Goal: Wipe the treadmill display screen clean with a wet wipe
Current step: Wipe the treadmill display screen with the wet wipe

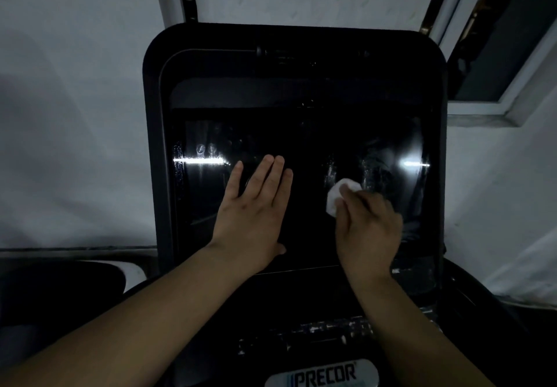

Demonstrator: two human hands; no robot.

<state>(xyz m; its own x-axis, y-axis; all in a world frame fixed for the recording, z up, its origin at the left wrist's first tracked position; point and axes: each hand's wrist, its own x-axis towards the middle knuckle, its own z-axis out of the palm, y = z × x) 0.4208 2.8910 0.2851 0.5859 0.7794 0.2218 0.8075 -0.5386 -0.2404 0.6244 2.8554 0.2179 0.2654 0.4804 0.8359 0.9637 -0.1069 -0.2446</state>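
Mid-wipe. Right hand (pixel 366 224) grips wet wipe (pixel 339 195) on display screen (pixel 310 205), right half streaky/damp. Left hand (pixel 256 205) flat, fingers straight, bracing. Left half w/ smudges prob. still to do.

Dim, grainy view. Two bright streaks of glare cross the dark screen (pixel 301 175), showing smears. Edges bow with wide-angle distortion; the wall (pixel 75 115) carries soft shadows.

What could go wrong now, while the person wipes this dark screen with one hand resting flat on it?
The left hand lies flat on the display screen, so it may leave new prints there. The wet wipe in the right hand is a small wad; smears beside it suggest it may only spread moisture. Smudges near the left glare could be missed in this dim light.
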